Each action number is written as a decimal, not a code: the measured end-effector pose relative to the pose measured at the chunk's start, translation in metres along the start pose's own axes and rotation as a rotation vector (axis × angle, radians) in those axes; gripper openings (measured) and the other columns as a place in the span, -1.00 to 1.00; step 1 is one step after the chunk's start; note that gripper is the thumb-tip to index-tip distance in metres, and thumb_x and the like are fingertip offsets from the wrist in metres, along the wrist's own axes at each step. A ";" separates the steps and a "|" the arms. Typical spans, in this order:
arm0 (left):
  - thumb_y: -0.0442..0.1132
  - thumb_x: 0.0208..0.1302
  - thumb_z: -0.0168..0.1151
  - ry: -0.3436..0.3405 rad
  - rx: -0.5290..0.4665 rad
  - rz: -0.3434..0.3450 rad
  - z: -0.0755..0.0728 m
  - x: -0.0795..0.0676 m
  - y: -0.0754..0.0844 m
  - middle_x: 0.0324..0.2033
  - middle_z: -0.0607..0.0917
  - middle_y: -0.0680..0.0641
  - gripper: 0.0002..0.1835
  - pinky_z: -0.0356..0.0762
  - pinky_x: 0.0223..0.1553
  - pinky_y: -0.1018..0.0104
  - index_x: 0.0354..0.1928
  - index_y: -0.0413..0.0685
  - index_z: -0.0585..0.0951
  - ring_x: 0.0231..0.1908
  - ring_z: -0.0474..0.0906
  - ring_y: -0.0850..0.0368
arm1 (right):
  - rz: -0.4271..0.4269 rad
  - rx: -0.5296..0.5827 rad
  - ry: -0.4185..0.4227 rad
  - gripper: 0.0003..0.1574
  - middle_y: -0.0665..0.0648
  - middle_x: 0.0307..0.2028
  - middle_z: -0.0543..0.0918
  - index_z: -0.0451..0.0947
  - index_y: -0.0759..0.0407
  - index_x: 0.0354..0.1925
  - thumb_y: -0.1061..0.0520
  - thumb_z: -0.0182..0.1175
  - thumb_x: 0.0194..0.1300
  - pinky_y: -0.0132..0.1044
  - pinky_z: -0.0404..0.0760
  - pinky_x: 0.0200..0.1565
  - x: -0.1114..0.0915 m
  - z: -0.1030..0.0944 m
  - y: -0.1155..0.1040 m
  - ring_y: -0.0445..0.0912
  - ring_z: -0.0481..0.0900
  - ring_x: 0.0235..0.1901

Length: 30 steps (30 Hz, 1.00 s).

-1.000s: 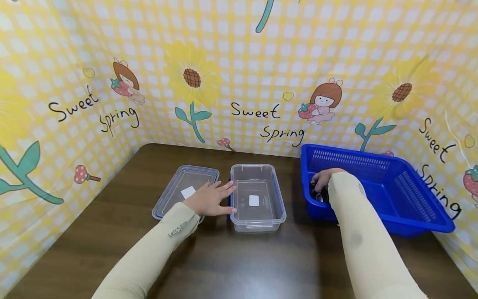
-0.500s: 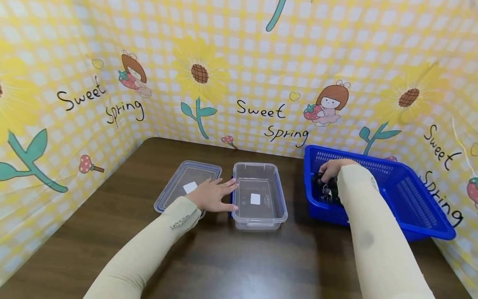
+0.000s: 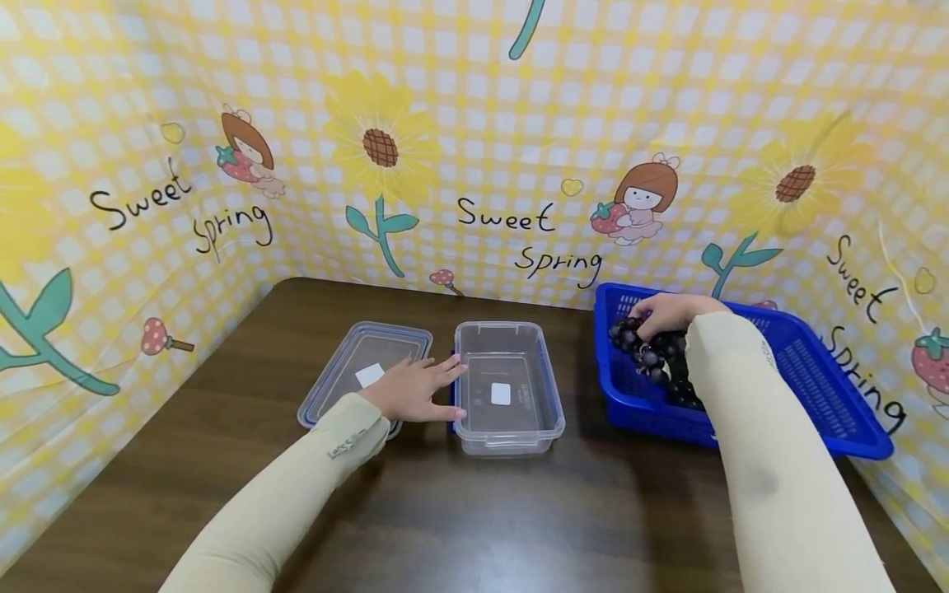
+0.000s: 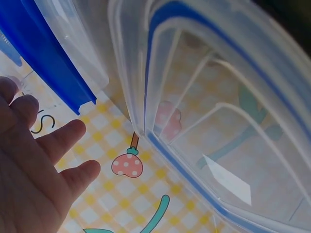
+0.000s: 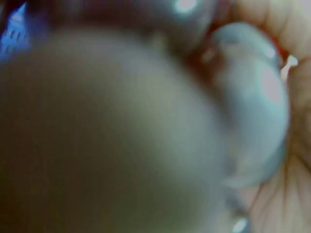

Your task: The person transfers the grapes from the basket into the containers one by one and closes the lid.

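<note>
My right hand grips a bunch of dark grapes at the left end of the blue basket. In the right wrist view, blurred grapes lie close against the palm and fill most of the picture. With fingers spread, my left hand touches the left rim of a clear plastic container, which has a white label on its bottom. The container's lid, edged in blue, lies to its left, partly under the left hand and wrist. In the left wrist view the left hand is beside the lid.
A brown wooden table carries everything. Yellow checked cloth with printed flowers and figures walls the back and both sides. The basket stands close to the cloth on the right.
My right hand has lifted the grapes higher in the basket and moved slightly right, so more of the bunch shows. The left hand stays at the container's rim.
</note>
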State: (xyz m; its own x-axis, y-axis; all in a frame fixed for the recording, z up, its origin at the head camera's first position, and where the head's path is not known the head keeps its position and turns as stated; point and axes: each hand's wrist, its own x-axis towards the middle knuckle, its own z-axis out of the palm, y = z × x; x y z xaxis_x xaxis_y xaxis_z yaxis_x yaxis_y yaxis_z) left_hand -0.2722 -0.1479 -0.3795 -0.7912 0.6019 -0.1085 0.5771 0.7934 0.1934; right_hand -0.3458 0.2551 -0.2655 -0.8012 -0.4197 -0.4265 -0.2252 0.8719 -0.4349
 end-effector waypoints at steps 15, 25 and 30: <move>0.37 0.24 0.02 -0.002 -0.022 0.014 0.001 0.001 0.000 0.44 0.15 -0.09 -0.10 0.16 0.24 -0.25 0.46 -0.02 0.18 0.16 0.48 -0.12 | -0.129 0.453 0.186 -0.55 0.22 -0.05 0.42 0.35 0.33 0.04 0.27 0.14 0.17 -0.11 0.58 -0.33 -0.024 0.014 0.009 -0.03 0.45 -0.23; 0.36 0.23 0.04 0.021 0.000 0.029 0.001 0.001 0.000 0.42 0.19 -0.10 -0.11 0.36 0.16 -0.10 0.45 -0.03 0.21 -0.03 0.60 -0.15 | -0.171 0.621 0.273 -0.71 0.06 -0.17 0.44 0.42 -0.04 -0.11 0.26 0.14 0.21 -0.23 0.47 -0.43 -0.029 0.025 -0.002 -0.11 0.47 -0.29; 0.37 0.23 0.03 0.026 0.007 0.020 0.000 0.001 -0.001 0.43 0.18 -0.09 -0.11 0.19 0.26 -0.17 0.45 -0.02 0.20 0.24 0.36 -0.25 | -0.206 0.629 0.276 -0.68 0.10 -0.16 0.43 0.40 0.07 -0.07 0.28 0.14 0.20 -0.28 0.50 -0.38 -0.026 0.035 -0.013 -0.13 0.47 -0.29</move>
State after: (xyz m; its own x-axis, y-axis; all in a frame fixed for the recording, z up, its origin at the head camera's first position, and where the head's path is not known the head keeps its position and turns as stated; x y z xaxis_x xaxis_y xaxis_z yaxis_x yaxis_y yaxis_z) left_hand -0.2730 -0.1480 -0.3802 -0.7842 0.6154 -0.0790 0.5945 0.7818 0.1881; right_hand -0.3030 0.2461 -0.2769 -0.9065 -0.4086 -0.1064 -0.0914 0.4360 -0.8953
